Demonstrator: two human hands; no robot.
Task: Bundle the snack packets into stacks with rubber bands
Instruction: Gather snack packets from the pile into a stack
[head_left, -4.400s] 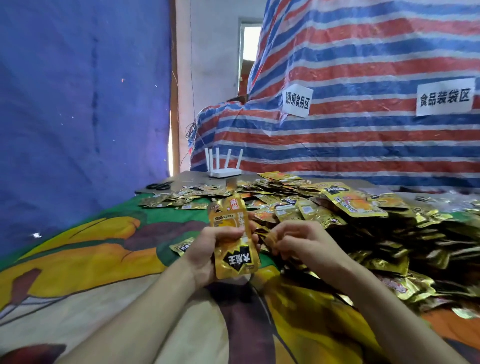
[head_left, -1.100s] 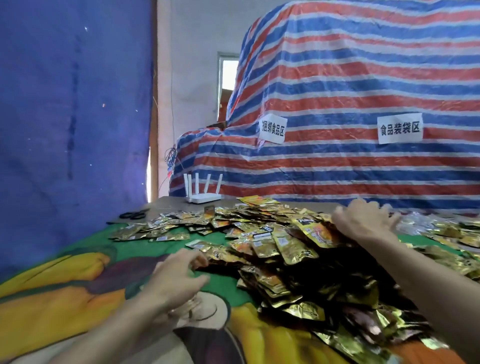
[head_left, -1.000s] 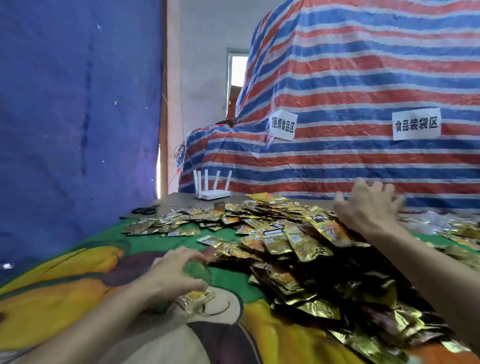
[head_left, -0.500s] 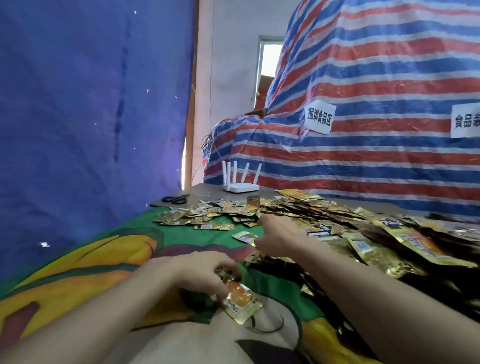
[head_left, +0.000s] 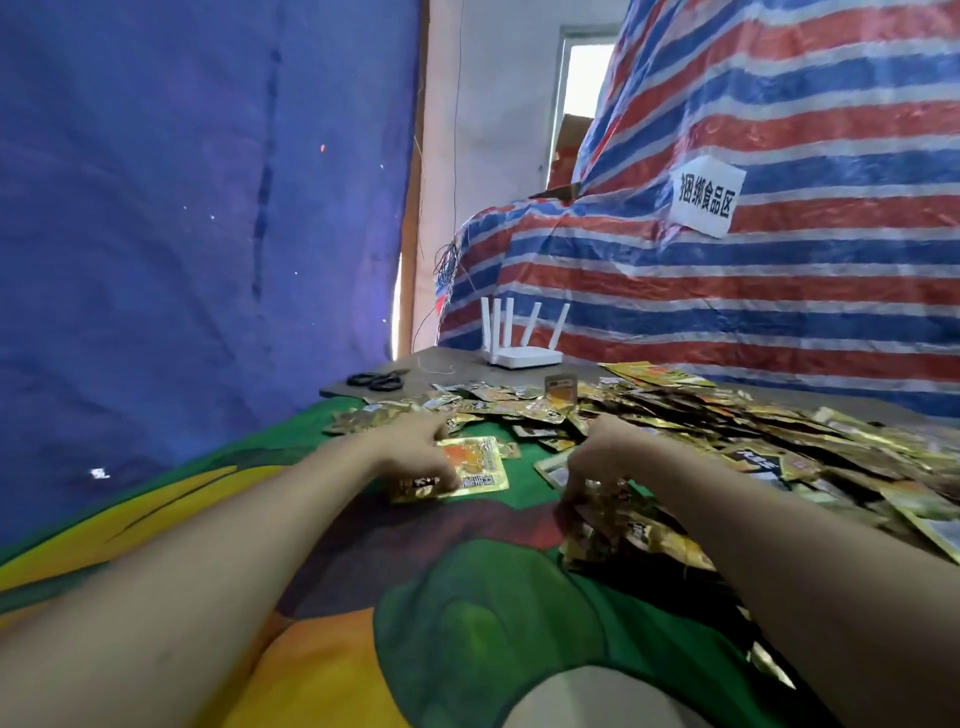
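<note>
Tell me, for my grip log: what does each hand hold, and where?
The left hand holds the gold packet by its left edge. The right hand, fingers in the pile: cannot be told.

White router (head_left: 524, 356), antennas upright, stood at 12 o'clock on the bare grey tabletop (head_left: 441, 362). Black scissors (head_left: 376, 381) lay at its 9 o'clock, apart. Printed cloth (head_left: 493, 623), green, yellow and orange, covered the near table at 6. Blue tarp (head_left: 197, 208) hung from 9 to 11. Red-white-blue striped tarp (head_left: 779, 296) hung from 1 to 3, bearing a white paper sign (head_left: 706, 200).
</note>
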